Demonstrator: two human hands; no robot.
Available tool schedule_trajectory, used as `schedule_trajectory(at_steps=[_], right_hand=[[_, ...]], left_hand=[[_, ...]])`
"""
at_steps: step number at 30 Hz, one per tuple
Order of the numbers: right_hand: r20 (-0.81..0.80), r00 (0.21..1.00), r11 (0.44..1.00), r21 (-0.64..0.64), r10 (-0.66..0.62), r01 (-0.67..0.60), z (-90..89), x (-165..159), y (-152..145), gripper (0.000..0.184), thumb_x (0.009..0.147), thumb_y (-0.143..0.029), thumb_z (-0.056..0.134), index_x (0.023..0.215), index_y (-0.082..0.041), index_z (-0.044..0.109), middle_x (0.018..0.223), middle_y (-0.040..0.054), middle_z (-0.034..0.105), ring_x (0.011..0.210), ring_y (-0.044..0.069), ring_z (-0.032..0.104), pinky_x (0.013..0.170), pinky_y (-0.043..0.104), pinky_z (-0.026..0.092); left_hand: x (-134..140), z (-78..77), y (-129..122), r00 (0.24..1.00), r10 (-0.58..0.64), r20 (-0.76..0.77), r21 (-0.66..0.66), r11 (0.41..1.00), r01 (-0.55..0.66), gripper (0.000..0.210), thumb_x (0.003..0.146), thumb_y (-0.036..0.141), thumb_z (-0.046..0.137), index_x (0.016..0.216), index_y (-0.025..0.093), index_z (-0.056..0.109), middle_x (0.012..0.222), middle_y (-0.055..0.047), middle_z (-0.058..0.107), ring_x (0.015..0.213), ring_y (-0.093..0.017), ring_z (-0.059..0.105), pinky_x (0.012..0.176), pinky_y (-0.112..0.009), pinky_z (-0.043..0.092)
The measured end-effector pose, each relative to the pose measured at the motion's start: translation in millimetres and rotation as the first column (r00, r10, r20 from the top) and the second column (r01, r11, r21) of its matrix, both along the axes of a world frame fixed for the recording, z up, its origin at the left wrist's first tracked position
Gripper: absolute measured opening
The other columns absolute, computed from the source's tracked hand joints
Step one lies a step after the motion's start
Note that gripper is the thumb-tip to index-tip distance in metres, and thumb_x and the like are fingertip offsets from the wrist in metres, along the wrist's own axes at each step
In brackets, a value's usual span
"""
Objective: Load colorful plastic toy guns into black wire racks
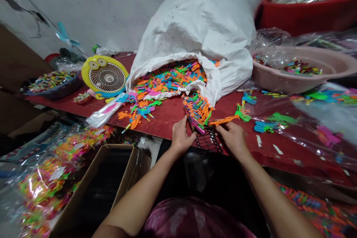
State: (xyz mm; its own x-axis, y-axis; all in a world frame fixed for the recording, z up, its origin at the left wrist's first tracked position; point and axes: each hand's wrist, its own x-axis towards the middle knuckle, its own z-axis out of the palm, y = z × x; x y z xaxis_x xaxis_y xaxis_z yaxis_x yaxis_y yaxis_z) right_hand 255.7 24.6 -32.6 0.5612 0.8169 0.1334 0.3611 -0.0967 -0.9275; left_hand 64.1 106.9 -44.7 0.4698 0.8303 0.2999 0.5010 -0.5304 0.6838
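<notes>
both hands sit at the near edge of the red surface, low in the middle of the frame. the left hand lies palm down with its fingers loosely spread, the fingertips touching the left side of a black mesh rack that is loaded with a stack of bright plastic toys, mostly orange with some green and pink. the right hand rests on the right side of the same rack, fingers curled at its edge; whether it truly grips the mesh cannot be told. the rack lies tilted, its bare lower end hanging over the surface edge between the two hands.

just behind it, in the centre of the frame, a big white sack lies on its side with its mouth open, spilling a heap of coloured toy pieces onto the surface. more loose pieces lie to the left of the rack. an orange toy gun lies just right of the stack, near the right hand.

at upper left stands a yellow desk fan. at right is a pink basin holding small toys, with a red tub above it. an open cardboard box sits at lower left, beside clear bags of packed toys.
</notes>
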Motion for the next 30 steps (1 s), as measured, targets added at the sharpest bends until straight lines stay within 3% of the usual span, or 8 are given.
schedule_trajectory(at_steps=[3, 7, 9, 12, 18, 21, 24, 30], right_hand=[[0.117, 0.993, 1.0, -0.01, -0.012, 0.013, -2.7, -1, -2, 0.037, 0.075, -0.046, 0.058, 0.083, -0.014, 0.074, 0.065, 0.0061, 0.068, 0.059, 0.02, 0.058, 0.057, 0.03, 0.041], [0.22, 0.974, 0.994, 0.076, 0.056, -0.074, -4.4, -3, -3, 0.034, 0.081, -0.042, 0.055, 0.092, -0.015, 0.073, 0.086, 0.0086, 0.073, 0.076, 0.023, 0.064, 0.071, 0.032, 0.045], [0.308, 0.949, 0.993, 0.077, 0.061, -0.089, -3.8, -4, -4, 0.031, 0.084, -0.042, 0.054, 0.085, -0.016, 0.071, 0.08, 0.0077, 0.071, 0.072, 0.022, 0.063, 0.069, 0.031, 0.044], [0.489, 0.872, 0.997, 0.044, 0.03, -0.059, -1.0, -7, -5, 0.033, 0.088, -0.043, 0.05, 0.074, -0.018, 0.066, 0.067, 0.0061, 0.064, 0.061, 0.019, 0.056, 0.061, 0.03, 0.039], [0.755, 0.656, 1.0, -0.019, 0.008, 0.01, 2.1, -24, -4, 0.033, 0.096, -0.034, 0.04, 0.087, -0.013, 0.064, 0.081, 0.0118, 0.065, 0.069, 0.021, 0.058, 0.063, 0.031, 0.037], [0.798, 0.602, 0.996, -0.057, 0.004, 0.069, 1.7, -30, -3, 0.032, 0.097, -0.033, 0.04, 0.093, -0.013, 0.063, 0.084, 0.0119, 0.066, 0.07, 0.022, 0.059, 0.062, 0.03, 0.036], [0.809, 0.587, 0.997, -0.064, 0.027, 0.041, 0.5, -29, -5, 0.031, 0.098, -0.034, 0.04, 0.091, -0.014, 0.062, 0.083, 0.0106, 0.066, 0.07, 0.021, 0.059, 0.062, 0.03, 0.036], [0.767, 0.636, 0.996, -0.04, 0.085, -0.085, 0.6, -20, -7, 0.029, 0.098, -0.033, 0.04, 0.093, -0.015, 0.062, 0.083, 0.0106, 0.066, 0.073, 0.021, 0.06, 0.064, 0.029, 0.036]], left_hand=[[2, 3.8, 13, 0.995, -0.096, -0.032, -0.032, 0.995, 0.095, 0.064, 0.074, 0.031, 0.066, 0.135, 0.018, 0.048, 0.131, -0.013, 0.06, 0.123, -0.031, 0.052, 0.109, -0.049, 0.034], [5, 4.7, 30, 0.979, -0.199, -0.034, -0.041, 0.98, 0.197, 0.062, 0.072, 0.028, 0.065, 0.132, 0.019, 0.052, 0.129, -0.012, 0.061, 0.123, -0.031, 0.052, 0.109, -0.048, 0.033], [6, 3.5, 37, 0.971, -0.237, -0.038, -0.048, 0.971, 0.235, 0.062, 0.072, 0.029, 0.064, 0.132, 0.02, 0.052, 0.13, -0.012, 0.06, 0.123, -0.032, 0.052, 0.11, -0.049, 0.032], [6, 1.9, 43, 0.958, -0.284, -0.043, -0.049, 0.958, 0.282, 0.06, 0.074, 0.03, 0.063, 0.132, 0.021, 0.052, 0.132, -0.012, 0.059, 0.125, -0.031, 0.051, 0.11, -0.048, 0.032], [8, 4.7, 46, 0.944, -0.322, -0.067, -0.007, 0.946, 0.323, 0.057, 0.074, 0.029, 0.061, 0.129, 0.018, 0.053, 0.128, -0.013, 0.061, 0.121, -0.031, 0.054, 0.107, -0.047, 0.037], [9, 8.2, 45, 0.945, -0.317, -0.084, 0.012, 0.948, 0.319, 0.054, 0.073, 0.028, 0.061, 0.126, 0.018, 0.055, 0.124, -0.012, 0.063, 0.117, -0.03, 0.056, 0.104, -0.045, 0.04], [10, 11.5, 42, 0.947, -0.305, -0.104, 0.013, 0.951, 0.308, 0.049, 0.074, 0.029, 0.061, 0.122, 0.019, 0.057, 0.122, -0.011, 0.064, 0.114, -0.03, 0.057, 0.103, -0.044, 0.041], [11, 15.0, 35, 0.951, -0.28, -0.131, -0.022, 0.96, 0.28, 0.049, 0.076, 0.028, 0.059, 0.124, 0.021, 0.054, 0.129, -0.011, 0.06, 0.122, -0.031, 0.053, 0.108, -0.05, 0.036]])
